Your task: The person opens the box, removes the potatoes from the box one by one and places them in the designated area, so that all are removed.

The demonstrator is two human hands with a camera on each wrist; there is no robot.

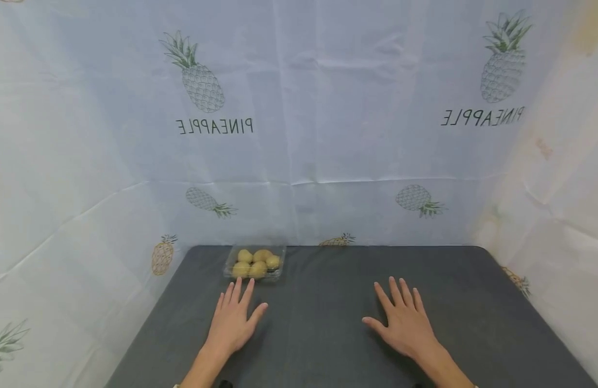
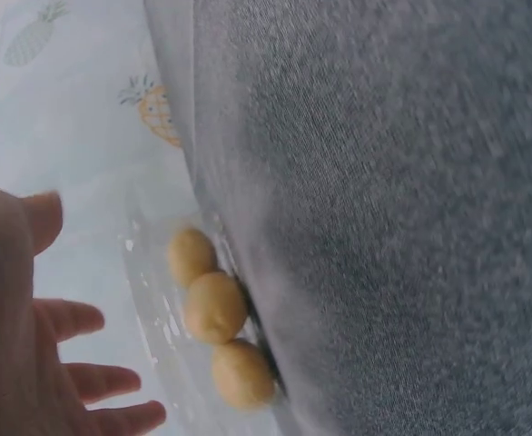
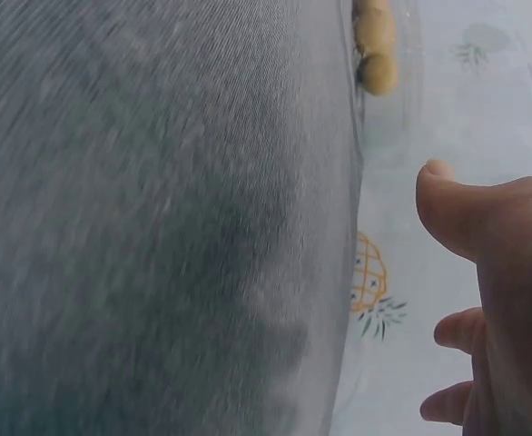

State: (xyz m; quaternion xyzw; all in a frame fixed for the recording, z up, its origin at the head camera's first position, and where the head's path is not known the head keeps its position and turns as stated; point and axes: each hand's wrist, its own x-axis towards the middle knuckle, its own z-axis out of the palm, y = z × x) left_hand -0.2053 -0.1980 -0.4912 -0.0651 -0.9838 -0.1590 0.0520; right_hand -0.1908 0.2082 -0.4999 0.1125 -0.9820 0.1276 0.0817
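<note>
Neither hand grips anything: the left hand [image 1: 233, 318] lies flat on the dark grey table top [image 1: 328, 280], palm down, fingers straight and slightly spread, and the right hand [image 1: 403, 318] lies the same way well apart from it to the right, thumb pointing inward. Just beyond the left hand's fingertips [image 1: 238, 283], at the far edge of the table, stands a shallow clear plastic tray [image 1: 229, 262] holding five small yellow-brown rounded fruits [image 1: 256, 262]; the fingertips come very close to the tray's near rim, but whether they touch it cannot be told from the head view. From the left wrist view the left hand [image 2: 21, 345] shows with its fingers extended and relaxed, and three of the rounded fruits [image 2: 214, 307] sit in a row inside the clear tray [image 2: 152, 309] against the table's edge. From the right wrist view the right hand [image 3: 497, 300] shows its thumb straight and two fingers extended, with the grey table surface [image 3: 157, 218] filling most of the picture and the tray's fruits [image 3: 376, 45] far off at the top edge. Behind and around the table hangs a pale white cloth printed with pineapples [image 1: 299, 108] and mirrored lettering.
</note>
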